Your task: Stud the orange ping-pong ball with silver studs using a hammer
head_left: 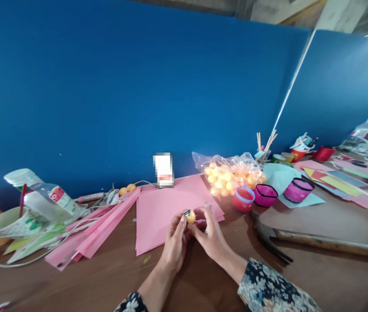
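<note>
In front of me, my left hand point(175, 245) pinches a small yellow-orange ball point(191, 217) between thumb and fingers. The ball looks like a table-tennis ball and has a dark patterned patch on its upper left side. My right hand point(210, 234) curls around the ball's right side, with thumb and index finger bent toward it and seemingly touching it. Its other fingers are partly hidden. Both hands are over the near edge of a stack of pink paper sheets point(167, 199) on the brown table point(213, 281).
A clear bag of yellow-orange balls point(226, 177) lies behind, beside a red tub point(243, 200) and pink cloth rings point(266, 195). To the right rests a claw hammer point(320, 239). Pink paper strips point(99, 229), a tilted bottle point(57, 197) and a cup point(5, 221) occupy the left.
</note>
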Motion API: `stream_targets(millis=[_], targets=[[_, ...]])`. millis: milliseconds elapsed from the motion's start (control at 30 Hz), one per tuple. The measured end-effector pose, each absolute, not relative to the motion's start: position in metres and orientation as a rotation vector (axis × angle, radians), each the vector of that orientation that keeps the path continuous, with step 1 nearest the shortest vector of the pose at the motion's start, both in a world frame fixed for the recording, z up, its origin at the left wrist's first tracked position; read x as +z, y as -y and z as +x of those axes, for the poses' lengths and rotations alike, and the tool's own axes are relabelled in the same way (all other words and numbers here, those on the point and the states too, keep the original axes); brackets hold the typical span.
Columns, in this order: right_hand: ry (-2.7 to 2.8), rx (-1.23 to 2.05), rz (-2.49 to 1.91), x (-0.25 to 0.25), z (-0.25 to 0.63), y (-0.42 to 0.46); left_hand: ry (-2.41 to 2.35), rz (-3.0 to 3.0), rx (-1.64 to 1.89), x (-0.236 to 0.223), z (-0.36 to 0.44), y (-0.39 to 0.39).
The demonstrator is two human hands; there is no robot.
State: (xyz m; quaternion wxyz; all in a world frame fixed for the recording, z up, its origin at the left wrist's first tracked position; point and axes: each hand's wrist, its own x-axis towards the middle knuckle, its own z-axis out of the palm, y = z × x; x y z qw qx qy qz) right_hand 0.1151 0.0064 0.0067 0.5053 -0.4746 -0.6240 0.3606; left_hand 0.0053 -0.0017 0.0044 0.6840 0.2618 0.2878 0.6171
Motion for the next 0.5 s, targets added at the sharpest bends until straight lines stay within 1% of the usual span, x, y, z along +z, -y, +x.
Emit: stream_targets(millis=[200,500], targets=[[1.551,0.814,-1.066,0.0105,0.1143,-0.0053,-0.669,0.603,1.4,0.0049,0.0072,0.001],[1.595,0.806,-1.083,0.013,0.1157,-0.005,-0.652,0.63,1.392,0.007,0.0072,0.0019]])
